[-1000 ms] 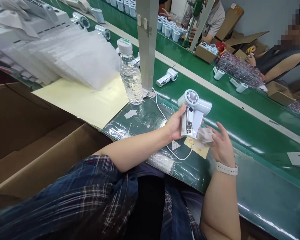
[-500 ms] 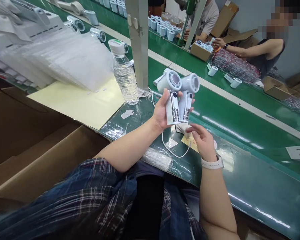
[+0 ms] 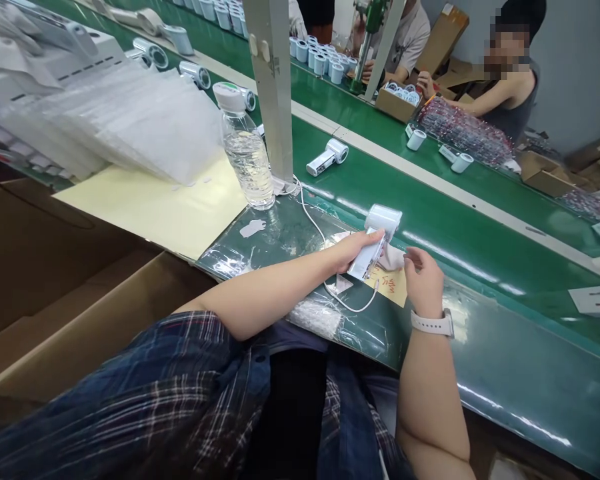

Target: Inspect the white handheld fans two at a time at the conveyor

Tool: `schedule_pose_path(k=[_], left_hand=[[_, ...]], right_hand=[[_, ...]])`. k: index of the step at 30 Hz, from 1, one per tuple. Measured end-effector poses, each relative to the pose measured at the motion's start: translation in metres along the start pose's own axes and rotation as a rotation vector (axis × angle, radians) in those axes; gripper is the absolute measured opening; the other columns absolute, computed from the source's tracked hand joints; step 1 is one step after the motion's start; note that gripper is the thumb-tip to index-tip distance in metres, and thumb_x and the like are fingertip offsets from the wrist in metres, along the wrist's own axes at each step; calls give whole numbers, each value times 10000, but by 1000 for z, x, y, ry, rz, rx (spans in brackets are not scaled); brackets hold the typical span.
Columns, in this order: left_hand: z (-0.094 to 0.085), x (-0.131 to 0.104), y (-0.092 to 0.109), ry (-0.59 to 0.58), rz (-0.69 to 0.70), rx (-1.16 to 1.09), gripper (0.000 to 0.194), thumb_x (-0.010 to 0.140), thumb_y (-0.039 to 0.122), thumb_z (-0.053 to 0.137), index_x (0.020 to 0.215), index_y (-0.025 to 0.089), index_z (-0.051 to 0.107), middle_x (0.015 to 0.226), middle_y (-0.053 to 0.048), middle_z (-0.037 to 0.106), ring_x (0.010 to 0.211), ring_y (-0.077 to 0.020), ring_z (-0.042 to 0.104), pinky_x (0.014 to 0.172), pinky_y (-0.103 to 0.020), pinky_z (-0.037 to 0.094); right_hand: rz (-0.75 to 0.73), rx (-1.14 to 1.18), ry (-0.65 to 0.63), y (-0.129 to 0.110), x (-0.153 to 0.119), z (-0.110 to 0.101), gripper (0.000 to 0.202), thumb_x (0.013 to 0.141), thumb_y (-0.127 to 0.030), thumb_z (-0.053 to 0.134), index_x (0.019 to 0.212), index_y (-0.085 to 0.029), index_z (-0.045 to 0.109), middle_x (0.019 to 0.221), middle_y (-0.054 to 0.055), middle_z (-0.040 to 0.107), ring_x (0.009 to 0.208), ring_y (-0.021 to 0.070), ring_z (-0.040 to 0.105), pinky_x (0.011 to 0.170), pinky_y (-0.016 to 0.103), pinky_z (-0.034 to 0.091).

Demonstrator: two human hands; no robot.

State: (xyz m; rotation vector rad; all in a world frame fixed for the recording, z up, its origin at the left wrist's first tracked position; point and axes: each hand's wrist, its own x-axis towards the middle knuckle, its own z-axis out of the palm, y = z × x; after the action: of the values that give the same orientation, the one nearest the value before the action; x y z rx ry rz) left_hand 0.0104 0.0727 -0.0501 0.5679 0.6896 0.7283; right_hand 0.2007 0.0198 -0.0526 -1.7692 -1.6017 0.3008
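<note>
My left hand (image 3: 355, 252) is closed around the handle of a pale hair dryer housing (image 3: 383, 219), its round barrel pointing away over the bench edge. Whether a second housing sits behind it, I cannot tell. My right hand (image 3: 424, 277), wearing a white watch, has curled fingers against the end of a white cloth (image 3: 394, 257). This cloth lies between the housing and my right fingers, above a yellow paper (image 3: 397, 285) with red writing. A white cable (image 3: 353, 309) loops on the bench below my left hand.
A water bottle (image 3: 250, 157) stands beside a metal post (image 3: 275, 87). Thin plastic sheets (image 3: 145, 120) lie on yellow card (image 3: 190, 220) at left. Another housing (image 3: 330, 157) rests on the green belt (image 3: 430, 213). Two people (image 3: 517, 93) (image 3: 410, 40) work across it.
My left hand has come lower and tilted; two housings showed in it before. A housing now lies on the belt. My right hand has shifted slightly right, the cloth with it.
</note>
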Motion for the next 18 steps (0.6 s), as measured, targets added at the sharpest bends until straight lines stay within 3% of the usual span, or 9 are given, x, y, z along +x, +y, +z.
schedule_pose_path(k=[3,5,9,12,15,18], left_hand=[[0,5,0,69,21,12,319,904,452,761,842,158,657,641,-44,682,525,-154,631,551,-281,526],[-2,6,3,94,85,-17,329,877,453,790,828,161,646,634,-31,669,524,-152,624,552,-279,519],[-7,1,11,64,192,-93,332,886,461,777,857,155,651,707,-46,712,591,-163,667,606,-285,547],[-11,-2,17,-37,209,-143,426,883,555,754,985,146,691,853,-102,780,734,-220,746,733,-349,604],[-14,-6,20,-118,270,-174,497,859,613,754,1004,139,710,968,-146,803,959,-290,782,912,-416,611],[-15,-9,22,-154,321,-220,491,844,631,757,924,149,706,995,-149,807,1103,-319,764,1005,-444,592]], right_hand=[[56,-170,77,2,2,-17,278,859,-277,511,1018,-181,717,1004,149,783,954,310,698,950,525,508],[101,-282,45,-2,0,-23,185,877,-311,534,855,-205,684,882,126,763,861,299,676,858,479,501],[61,-307,-450,-23,-14,-10,272,818,-304,701,630,-251,512,643,46,653,607,213,571,622,346,401],[-74,-252,-559,-40,-25,11,283,774,-172,705,658,-254,460,626,14,607,597,186,554,609,323,370],[-62,19,-592,-47,-27,22,144,823,-216,648,781,-249,515,720,15,659,671,198,622,660,330,439],[110,517,-631,-45,-23,20,187,833,-371,678,897,-232,571,724,1,684,662,190,657,675,345,511]])
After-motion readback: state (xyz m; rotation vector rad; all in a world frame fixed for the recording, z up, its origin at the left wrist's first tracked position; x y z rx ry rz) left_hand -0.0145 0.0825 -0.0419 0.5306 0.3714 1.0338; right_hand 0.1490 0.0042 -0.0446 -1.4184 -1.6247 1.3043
